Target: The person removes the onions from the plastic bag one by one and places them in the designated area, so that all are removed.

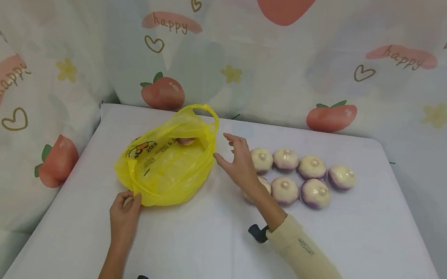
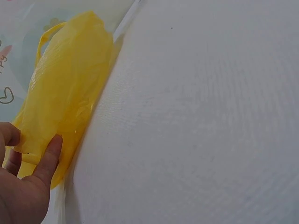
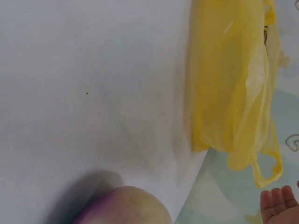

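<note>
A yellow plastic bag (image 1: 179, 171) lies on its side on the table with its mouth spread wide. Its near handle edge is pinched between the thumb and fingers of my left hand (image 1: 125, 211), as the left wrist view also shows at the bag (image 2: 70, 88). Inside the bag, part of a purplish round item (image 1: 185, 141) shows. My right hand (image 1: 241, 162) hovers just right of the bag, thumb and fingers spread apart, holding nothing. Beside and partly beneath that hand sit several white-and-purple turnips (image 1: 312, 167). One turnip (image 3: 126, 207) appears at the bottom of the right wrist view.
The turnips stand in two rough rows on the white table (image 1: 203, 251), right of the middle. A printed cloth curtain (image 1: 271, 72) hangs behind the table and at its left side. Black wrist mounts (image 1: 257, 233) are worn on both arms.
</note>
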A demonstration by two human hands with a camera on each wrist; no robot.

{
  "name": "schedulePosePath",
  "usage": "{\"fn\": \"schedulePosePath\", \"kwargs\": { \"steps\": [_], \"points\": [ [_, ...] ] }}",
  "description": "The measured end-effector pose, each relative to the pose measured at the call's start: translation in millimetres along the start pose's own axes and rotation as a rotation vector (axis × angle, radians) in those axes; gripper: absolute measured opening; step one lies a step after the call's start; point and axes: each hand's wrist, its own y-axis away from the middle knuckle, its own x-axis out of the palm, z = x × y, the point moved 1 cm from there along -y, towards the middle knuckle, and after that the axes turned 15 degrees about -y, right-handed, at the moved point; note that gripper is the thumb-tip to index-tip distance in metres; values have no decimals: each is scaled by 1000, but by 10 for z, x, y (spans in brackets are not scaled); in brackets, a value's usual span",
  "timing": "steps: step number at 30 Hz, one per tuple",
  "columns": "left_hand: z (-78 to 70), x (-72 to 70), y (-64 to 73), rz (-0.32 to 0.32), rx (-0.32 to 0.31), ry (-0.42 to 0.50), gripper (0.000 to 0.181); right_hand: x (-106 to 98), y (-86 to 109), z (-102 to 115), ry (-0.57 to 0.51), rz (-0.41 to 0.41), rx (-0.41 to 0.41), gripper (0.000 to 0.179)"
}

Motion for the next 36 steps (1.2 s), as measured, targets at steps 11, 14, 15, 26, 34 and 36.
{"fn": "schedulePosePath", "kwargs": {
  "steps": [11, 14, 15, 26, 34, 36],
  "points": [
    [-17, -46, 27, 7, 6, -9, 30, 235, -131, 112, 64, 110, 6, 57],
    [-14, -70, 34, 1, 4, -32, 31, 317, -181, 131, 71, 137, 9, 56],
    [-12, -77, 35, -1, 4, -37, 31, 347, -198, 137, 74, 149, 9, 55],
    [-2, -104, 51, -17, -10, 5, 27, 639, -410, 114, 131, 336, 11, 43],
    [14, -117, 81, -11, -26, 41, 26, 793, -520, -26, 322, 474, 36, 45],
    [19, -116, 85, -6, -32, 44, 26, 817, -533, -58, 372, 492, 59, 47]
  ]
}}
